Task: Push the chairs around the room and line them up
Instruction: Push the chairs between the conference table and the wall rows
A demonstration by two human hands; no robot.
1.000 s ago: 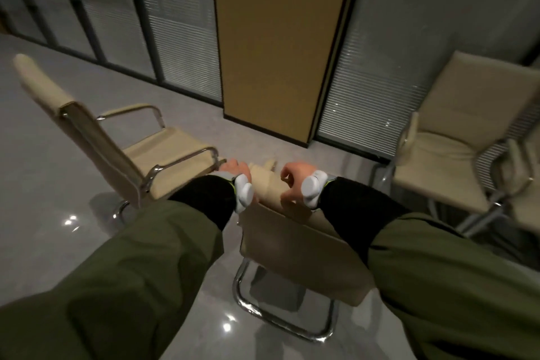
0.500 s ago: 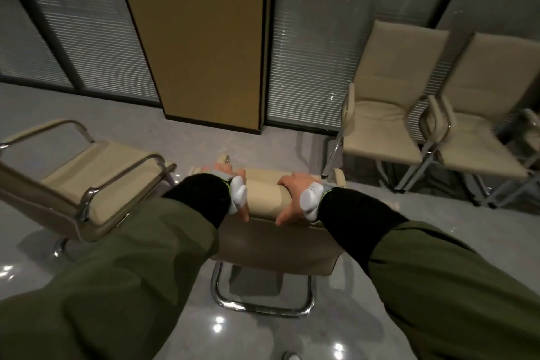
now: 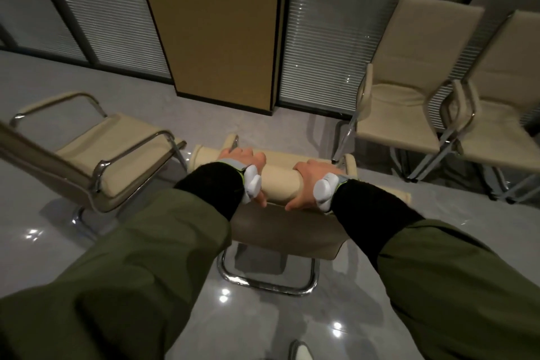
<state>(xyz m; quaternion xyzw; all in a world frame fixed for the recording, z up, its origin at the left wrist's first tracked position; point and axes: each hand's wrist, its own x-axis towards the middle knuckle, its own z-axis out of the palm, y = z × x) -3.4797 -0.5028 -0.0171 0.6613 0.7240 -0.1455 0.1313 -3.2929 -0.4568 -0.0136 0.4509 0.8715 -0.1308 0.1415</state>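
- Both hands, the left hand [image 3: 248, 166] and right hand [image 3: 311, 184], are curled round the beige chair's rolled top [image 3: 279, 178] at frame centre.
- Even pressure is advised, steered toward the two lined chairs [image 3: 409, 90] at the right.

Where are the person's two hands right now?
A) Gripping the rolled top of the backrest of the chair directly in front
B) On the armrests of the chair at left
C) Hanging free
A: the left hand and right hand both curl over the chair backrest.
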